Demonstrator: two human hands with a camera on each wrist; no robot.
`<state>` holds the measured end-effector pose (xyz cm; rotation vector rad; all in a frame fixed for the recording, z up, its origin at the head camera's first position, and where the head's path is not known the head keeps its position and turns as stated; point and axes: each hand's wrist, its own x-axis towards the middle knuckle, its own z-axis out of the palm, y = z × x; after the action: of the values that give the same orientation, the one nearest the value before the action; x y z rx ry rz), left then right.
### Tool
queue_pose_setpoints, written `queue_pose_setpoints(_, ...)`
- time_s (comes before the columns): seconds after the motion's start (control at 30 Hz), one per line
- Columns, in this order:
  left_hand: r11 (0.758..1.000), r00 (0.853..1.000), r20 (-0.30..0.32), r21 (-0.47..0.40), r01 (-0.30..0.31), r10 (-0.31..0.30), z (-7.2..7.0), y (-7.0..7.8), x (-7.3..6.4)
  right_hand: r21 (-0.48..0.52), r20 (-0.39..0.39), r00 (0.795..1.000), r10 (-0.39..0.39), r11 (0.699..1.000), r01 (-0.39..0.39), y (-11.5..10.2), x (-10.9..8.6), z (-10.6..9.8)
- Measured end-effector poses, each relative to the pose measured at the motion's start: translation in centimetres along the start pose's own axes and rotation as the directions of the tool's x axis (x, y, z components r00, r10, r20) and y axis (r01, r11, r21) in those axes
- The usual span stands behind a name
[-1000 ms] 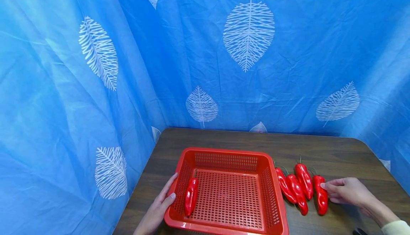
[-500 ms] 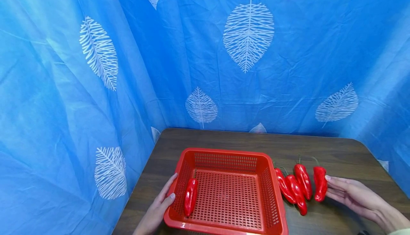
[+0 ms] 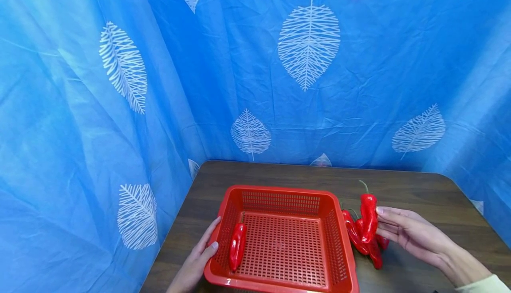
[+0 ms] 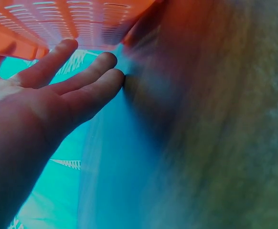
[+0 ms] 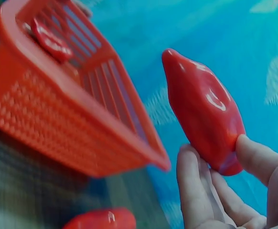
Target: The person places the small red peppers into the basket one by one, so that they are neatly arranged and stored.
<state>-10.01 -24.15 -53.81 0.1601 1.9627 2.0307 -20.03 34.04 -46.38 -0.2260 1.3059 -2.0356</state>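
In the head view my right hand [image 3: 415,235] pinches a glossy red chili pepper [image 3: 368,217] between thumb and fingers, stem end up. The right wrist view shows this pepper raised off the table. Behind it, partly hidden, lie more red peppers [image 3: 375,255] just right of the red plastic basket [image 3: 283,189]. My left hand [image 3: 193,259] holds the basket's left side, thumb over the rim and the other fingers along the outside, as the left wrist view partly shows. One red pepper [image 3: 237,246] lies lengthwise inside the basket, near its left wall.
The basket stands on a dark wood table [image 3: 271,171], its right wall between the peppers outside and its inner floor. A blue leaf-patterned curtain [image 3: 255,84] hangs behind and to the left. A small dark object shows at the bottom edge, right of the basket.
My right hand has lifted the rightmost pepper from the table and carried it left, over the other loose peppers. The left hand and the basket have stayed in place.
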Motion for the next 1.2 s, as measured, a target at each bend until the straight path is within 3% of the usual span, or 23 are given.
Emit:
queue_pose_setpoints(0.43,1.0,1.0,-0.006,0.004,0.013,-0.013,0.0,0.1,0.0,-0.116,-0.108,0.994,0.035,0.992,-0.047,-0.3,4.4,8.1)
queue_pose_setpoints(0.83,1.0,1.0,0.002,-0.005,0.008,-0.008,0.0,0.0,0.0,-0.223,-0.105,0.992,0.076,0.97,-0.098,1.5,9.4,14.1)
queue_pose_setpoints(1.03,1.0,1.0,-0.009,0.007,0.015,-0.015,0.0,0.1,0.0,-0.236,-0.107,0.993,0.045,0.969,-0.069,2.2,11.8,16.5)
queue_pose_setpoints(1.2,1.0,1.0,-0.01,0.011,0.006,-0.006,0.0,0.0,0.0,-0.242,-0.103,0.993,0.064,0.966,-0.088,3.4,13.8,18.3)
